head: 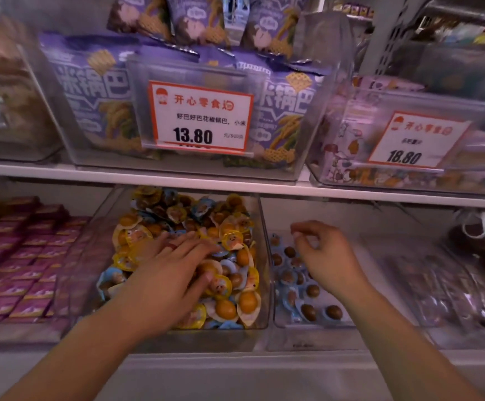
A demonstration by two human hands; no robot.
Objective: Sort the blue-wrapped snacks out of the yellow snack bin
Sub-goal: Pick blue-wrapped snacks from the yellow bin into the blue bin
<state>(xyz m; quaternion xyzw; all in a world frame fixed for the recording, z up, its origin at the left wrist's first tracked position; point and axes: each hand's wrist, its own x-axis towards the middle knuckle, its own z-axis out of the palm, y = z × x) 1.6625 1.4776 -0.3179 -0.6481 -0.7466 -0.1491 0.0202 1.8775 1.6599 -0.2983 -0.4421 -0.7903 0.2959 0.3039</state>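
Done: a layer of blue-wrapped snacks (308, 285) already lies in the clear bin on the right (273, 285).
Left: several blue wrappers (111, 277) still show among the yellow ones in the yellow snack bin (260, 224), near-left and far.
My left hand (174, 267): fingers spread flat on the pile, gripping nothing I can see.
My right hand (319, 250): over the right bin, fingertips loosely curled; I cannot tell if they pinch anything.
Surroundings: white store shelf (148, 173), rice-crisp bags (91, 91) with a price tag (200, 117) above, pink boxes (27, 256) left.
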